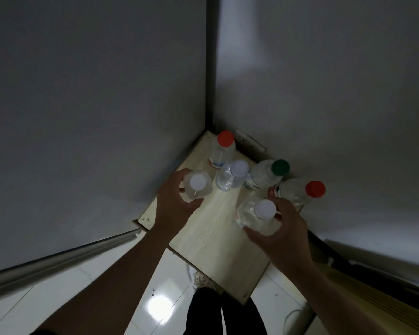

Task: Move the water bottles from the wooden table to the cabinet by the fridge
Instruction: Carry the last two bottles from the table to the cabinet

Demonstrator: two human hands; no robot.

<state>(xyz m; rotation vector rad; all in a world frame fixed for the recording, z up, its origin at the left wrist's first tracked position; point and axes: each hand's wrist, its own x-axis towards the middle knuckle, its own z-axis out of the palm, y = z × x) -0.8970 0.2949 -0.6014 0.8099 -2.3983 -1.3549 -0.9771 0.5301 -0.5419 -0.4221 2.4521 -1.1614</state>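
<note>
A small pale wooden cabinet top (211,235) fills the corner between a grey fridge side (94,105) and a wall. My left hand (173,201) grips a clear white-capped bottle (198,186) at the cabinet's left edge. My right hand (279,228) holds another white-capped bottle (257,215) near the right edge. Behind them stand a third white-capped bottle (231,175), a red-capped bottle (223,148) in the far corner, a green-capped bottle (264,175), and a second red-capped bottle (298,192) against the wall.
A white wall (324,93) rises on the right, with a white socket plate (250,141) behind the bottles. Glossy white floor tiles (160,308) lie below, my dark trousers (225,315) and shoe just under the cabinet's front edge. A wooden strip (363,291) runs at the lower right.
</note>
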